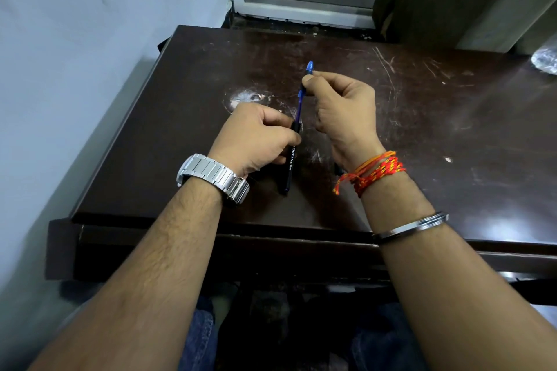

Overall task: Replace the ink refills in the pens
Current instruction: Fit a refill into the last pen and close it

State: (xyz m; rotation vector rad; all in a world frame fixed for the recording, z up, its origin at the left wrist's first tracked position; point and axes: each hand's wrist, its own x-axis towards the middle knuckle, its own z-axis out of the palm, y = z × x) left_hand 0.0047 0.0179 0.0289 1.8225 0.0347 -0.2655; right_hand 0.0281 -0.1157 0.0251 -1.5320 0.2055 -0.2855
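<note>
The left hand [259, 135] grips a black barrel [290, 166] around its upper part, fingers closed on it, the barrel's lower end pointing down toward the person and hanging just above the dark tabletop [422, 135]. The right hand [340, 111] pinches a blue refill [301, 99] between thumb and forefinger near its far end; the refill runs in a line with the barrel and its near end meets the barrel's mouth at the left hand. Whether it is going in or coming out cannot be judged from one view, and how deep it sits is hidden by the left fingers.

To do this step well, the two parts should be kept on one straight axis, so the thin refill does not bow or kink. The pinch would likely serve better closer to the barrel mouth, moved along in short strokes, since a long free length bends easily. The left hand should hold the barrel steady rather than squeeze or twist it.

A small dark piece [338, 170], perhaps another pen part, shows just below the right wrist, mostly hidden.

White lettering runs along the barrel; it reads roughly "OCTANE Gel", though the first letters are covered by the hand. No other writing is legible.
</note>
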